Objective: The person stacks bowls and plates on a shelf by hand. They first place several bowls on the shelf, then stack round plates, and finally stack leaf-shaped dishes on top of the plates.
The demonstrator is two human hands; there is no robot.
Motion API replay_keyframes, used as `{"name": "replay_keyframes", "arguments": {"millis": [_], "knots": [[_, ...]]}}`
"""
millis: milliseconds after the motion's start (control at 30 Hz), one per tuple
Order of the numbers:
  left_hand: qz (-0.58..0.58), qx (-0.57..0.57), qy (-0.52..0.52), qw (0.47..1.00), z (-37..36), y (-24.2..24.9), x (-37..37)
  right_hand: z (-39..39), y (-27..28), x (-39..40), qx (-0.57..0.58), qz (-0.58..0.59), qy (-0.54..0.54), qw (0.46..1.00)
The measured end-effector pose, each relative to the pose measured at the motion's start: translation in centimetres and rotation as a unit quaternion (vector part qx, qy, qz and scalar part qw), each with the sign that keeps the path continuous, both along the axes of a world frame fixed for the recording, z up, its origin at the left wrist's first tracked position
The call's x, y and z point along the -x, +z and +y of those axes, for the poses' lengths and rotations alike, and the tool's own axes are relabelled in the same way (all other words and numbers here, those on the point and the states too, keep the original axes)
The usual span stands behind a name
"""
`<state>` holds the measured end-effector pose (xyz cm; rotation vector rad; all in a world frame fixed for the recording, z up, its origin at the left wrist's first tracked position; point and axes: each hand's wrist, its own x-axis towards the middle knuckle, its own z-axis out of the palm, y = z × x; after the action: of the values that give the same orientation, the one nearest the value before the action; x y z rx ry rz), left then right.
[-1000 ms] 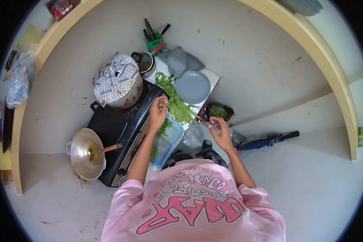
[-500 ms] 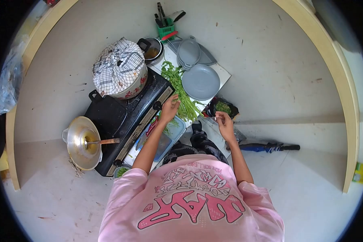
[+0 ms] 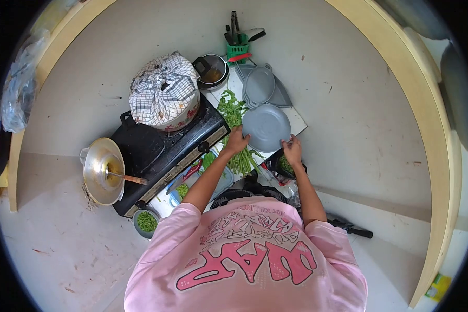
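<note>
1. We are at the picking stage: our left hand (image 3: pixel 237 141) rests on the bunch of green stalks (image 3: pixel 235 130), fingers curled over them, apparently grasping some.
2. Our right hand (image 3: pixel 293 151) touches the near rim of the grey plate (image 3: pixel 265 126); whether it grips or just rests there, we cannot tell.
3. The stalks lie on the white board (image 3: pixel 296 118), between the black stove (image 3: pixel 164 148) and the plate.
4. Next, we judge, a few stalks need separating cleanly from the bunch.
5. Containers: the clear tub (image 3: pixel 213 174) holds green trimmings, the small bowl (image 3: pixel 146 222) chopped greens, the black bag (image 3: pixel 285 165) more greens, the open pot (image 3: pixel 213 72) a brownish liquid; the cloth-covered pot (image 3: pixel 164 96) hides its contents.
</note>
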<state>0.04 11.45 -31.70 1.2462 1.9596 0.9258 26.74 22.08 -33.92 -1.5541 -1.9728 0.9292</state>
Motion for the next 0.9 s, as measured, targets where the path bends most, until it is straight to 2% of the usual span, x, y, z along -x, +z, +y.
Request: {"name": "replay_keyframes", "arguments": {"millis": [67, 167, 267, 400, 467, 567, 667, 767, 900], "knots": [[-0.027, 0.027, 0.022, 0.999, 0.6, -0.5, -0.4, 0.5, 0.7, 0.8, -0.012, -0.016, 0.003, 1.000], [-0.022, -0.003, 0.049, 0.999, 0.6, -0.9, -1.1, 1.6, -1.5, 0.9, -0.045, -0.028, -0.006, 0.999], [0.035, 0.004, 0.056, 0.998, 1.1, -1.7, -1.6, 1.6, -1.5, 0.8, -0.069, -0.041, 0.008, 0.997], [0.021, 0.045, 0.082, 0.995, 1.8, 0.0, -2.7, 1.8, -1.6, 0.8, -0.066, -0.033, 0.014, 0.997], [0.036, 0.061, 0.095, 0.993, 2.1, 0.1, -3.6, 1.7, -1.8, 0.6, -0.061, -0.018, 0.012, 0.998], [-0.004, 0.034, 0.132, 0.991, 1.7, 1.8, -3.9, 0.9, 0.1, 0.4, -0.029, 0.013, 0.001, 0.999], [-0.031, 0.018, 0.143, 0.989, 1.3, 1.4, -3.3, 0.0, -0.7, -0.6, -0.042, 0.036, -0.012, 0.998], [-0.037, 0.028, 0.134, 0.990, 0.0, -0.2, -3.3, -1.2, -1.6, -2.1, 0.018, 0.081, -0.010, 0.997], [-0.068, 0.056, 0.090, 0.992, -3.0, 1.8, -3.2, -5.1, 1.3, -2.5, 0.064, 0.136, -0.032, 0.988]]}}
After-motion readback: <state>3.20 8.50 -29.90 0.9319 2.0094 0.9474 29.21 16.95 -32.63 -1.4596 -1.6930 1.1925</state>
